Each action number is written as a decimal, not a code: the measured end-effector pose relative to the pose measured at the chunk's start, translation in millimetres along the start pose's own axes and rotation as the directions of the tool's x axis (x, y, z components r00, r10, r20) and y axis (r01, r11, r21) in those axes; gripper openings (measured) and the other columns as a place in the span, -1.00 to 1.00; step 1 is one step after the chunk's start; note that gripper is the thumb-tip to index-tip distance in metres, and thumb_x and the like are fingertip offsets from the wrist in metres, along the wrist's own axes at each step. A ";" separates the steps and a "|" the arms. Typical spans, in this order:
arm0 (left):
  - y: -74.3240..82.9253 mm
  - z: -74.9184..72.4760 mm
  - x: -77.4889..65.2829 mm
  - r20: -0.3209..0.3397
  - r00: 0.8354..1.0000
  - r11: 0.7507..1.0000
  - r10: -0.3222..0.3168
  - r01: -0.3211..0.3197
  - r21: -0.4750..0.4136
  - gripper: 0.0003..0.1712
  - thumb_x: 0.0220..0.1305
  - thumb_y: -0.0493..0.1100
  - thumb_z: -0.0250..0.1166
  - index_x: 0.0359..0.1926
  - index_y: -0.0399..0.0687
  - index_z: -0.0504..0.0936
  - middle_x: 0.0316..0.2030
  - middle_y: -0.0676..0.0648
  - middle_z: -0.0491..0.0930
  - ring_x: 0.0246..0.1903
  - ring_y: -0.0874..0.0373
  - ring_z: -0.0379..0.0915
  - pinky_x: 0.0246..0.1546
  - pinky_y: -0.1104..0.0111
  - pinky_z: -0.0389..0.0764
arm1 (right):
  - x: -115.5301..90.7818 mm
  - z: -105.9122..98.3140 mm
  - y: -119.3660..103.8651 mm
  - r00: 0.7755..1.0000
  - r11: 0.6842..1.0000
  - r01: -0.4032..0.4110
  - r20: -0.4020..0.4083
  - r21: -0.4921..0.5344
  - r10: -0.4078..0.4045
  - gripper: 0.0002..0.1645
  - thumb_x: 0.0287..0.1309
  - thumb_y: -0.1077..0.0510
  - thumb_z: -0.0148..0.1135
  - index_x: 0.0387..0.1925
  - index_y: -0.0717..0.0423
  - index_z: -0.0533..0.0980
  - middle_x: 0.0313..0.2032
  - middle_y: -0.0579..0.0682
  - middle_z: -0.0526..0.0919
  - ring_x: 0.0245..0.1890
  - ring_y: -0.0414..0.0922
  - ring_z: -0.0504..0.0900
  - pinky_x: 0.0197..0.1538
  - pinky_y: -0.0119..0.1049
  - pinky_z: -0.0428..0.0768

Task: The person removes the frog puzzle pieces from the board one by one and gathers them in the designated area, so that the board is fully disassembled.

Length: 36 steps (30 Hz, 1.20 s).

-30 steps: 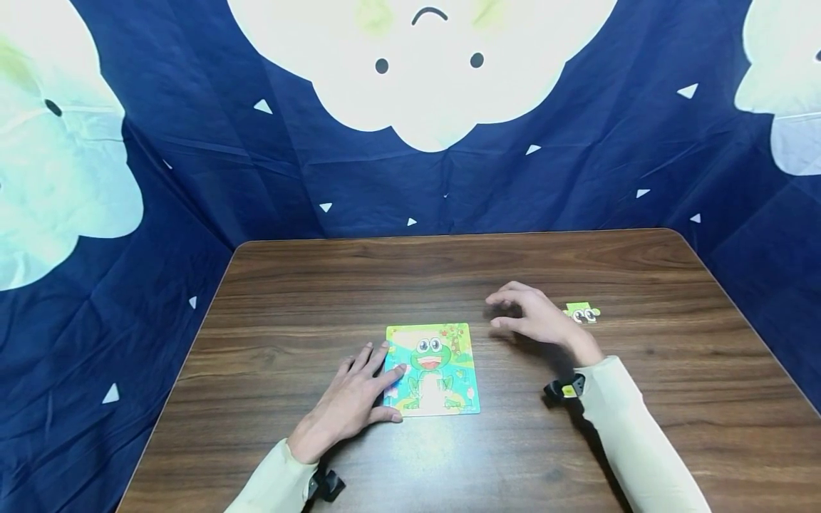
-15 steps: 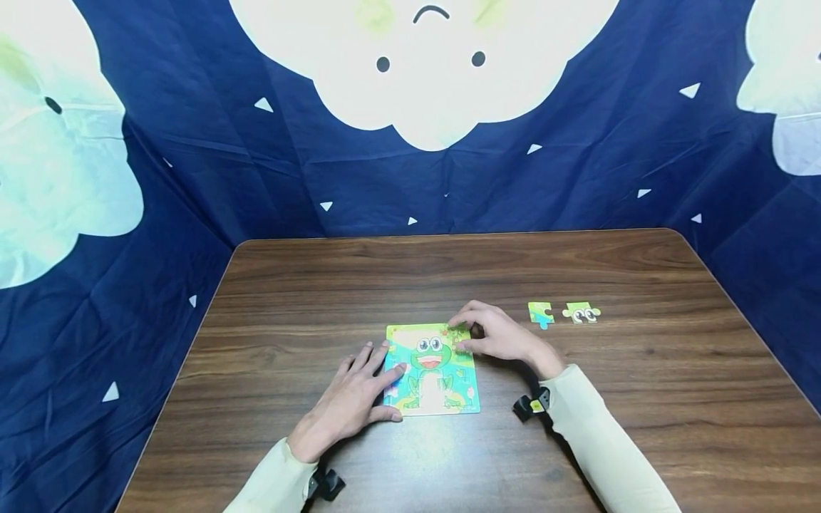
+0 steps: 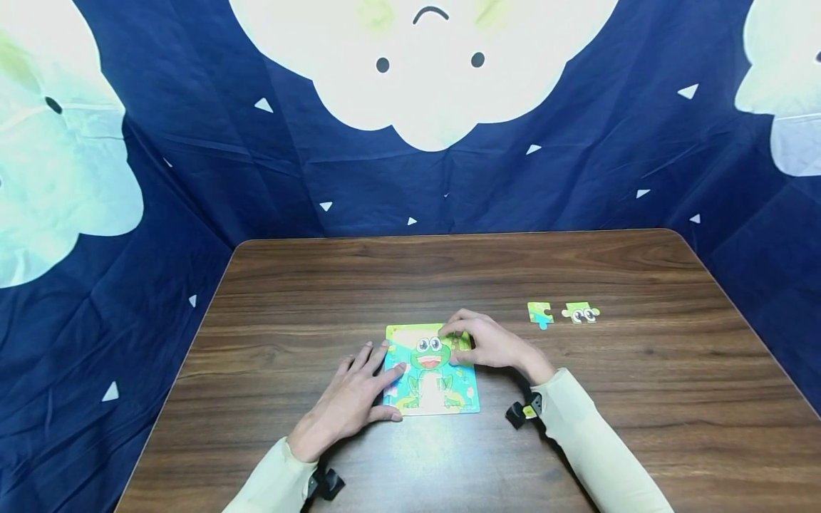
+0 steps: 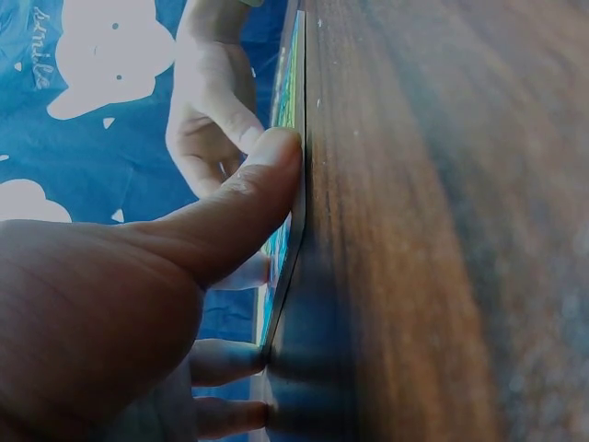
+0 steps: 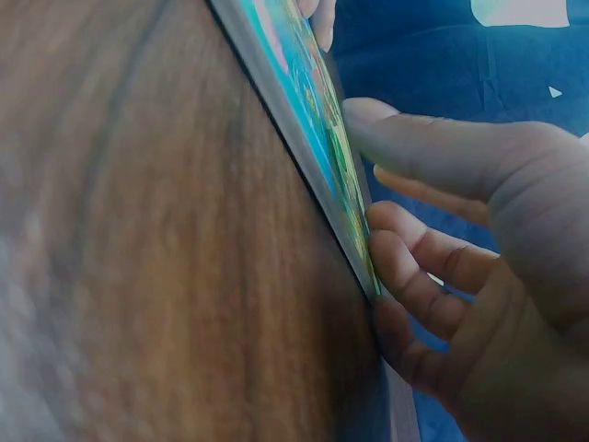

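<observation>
A square frog puzzle [image 3: 430, 395] lies on the table, printed in green, blue and yellow. My left hand [image 3: 353, 395] rests at its left side with the fingers spread, fingertips on the board and thumb at the lower edge. In the left wrist view the left thumb [image 4: 248, 193] presses against the puzzle's side. My right hand [image 3: 490, 342] bends over the top right corner of the puzzle, thumb and fingers apart with a gap between them. Seen from the right wrist, its thumb [image 5: 414, 143] is close over the printed surface and the other fingertips are right at the edge.
Two loose jigsaw pieces lie right of the puzzle: a yellow-green and blue piece [image 3: 537, 312] and a piece with printed eyes [image 3: 580, 313]. The brown wooden table [image 3: 308, 285] is bordered by dark blue cloth [image 3: 410, 185] with white clouds.
My right hand has moved left from beside the loose pieces onto the puzzle's top right, then slightly further in. This uncovered the yellow-green and blue piece. My left hand has stayed put.
</observation>
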<state>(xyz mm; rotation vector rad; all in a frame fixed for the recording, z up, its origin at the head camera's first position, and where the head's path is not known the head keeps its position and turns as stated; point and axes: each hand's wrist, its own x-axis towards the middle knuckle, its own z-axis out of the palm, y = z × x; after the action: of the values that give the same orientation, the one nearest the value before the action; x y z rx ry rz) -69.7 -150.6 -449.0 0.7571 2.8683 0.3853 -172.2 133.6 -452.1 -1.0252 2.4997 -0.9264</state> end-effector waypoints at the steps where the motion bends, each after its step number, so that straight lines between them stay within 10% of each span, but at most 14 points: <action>1: 0.0 -0.1 0.1 0.002 1.000 1.000 -0.001 0.001 -0.002 -0.16 0.15 0.30 0.34 0.40 0.12 0.43 0.50 -0.36 0.18 0.45 -0.46 0.09 0.28 -0.31 0.29 | 0.0 0.1 0.7 1.000 1.000 -0.002 0.005 -0.001 0.002 -0.45 0.13 0.07 0.46 0.18 -0.03 0.59 0.10 -0.04 0.57 0.15 -0.05 0.55 0.24 -0.01 0.51; 36: 47.0 1.0 26.0 0.080 0.991 0.987 0.104 -0.112 0.112 -0.25 0.27 0.26 0.29 0.42 0.19 0.38 0.50 -0.28 0.22 0.45 -0.34 0.19 0.34 -0.16 0.36 | 4.9 3.5 1.6 0.998 0.999 0.032 0.057 -0.026 -0.031 -0.56 0.10 0.01 0.44 0.05 -0.09 0.62 0.09 -0.01 0.52 0.16 -0.01 0.45 0.29 0.12 0.39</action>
<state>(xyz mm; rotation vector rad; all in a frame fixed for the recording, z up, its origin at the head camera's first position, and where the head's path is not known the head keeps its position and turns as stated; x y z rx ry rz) -70.1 -98.0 -438.6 0.9298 2.8075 0.1989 -174.8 129.4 -455.9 -1.0870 2.4622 -0.8628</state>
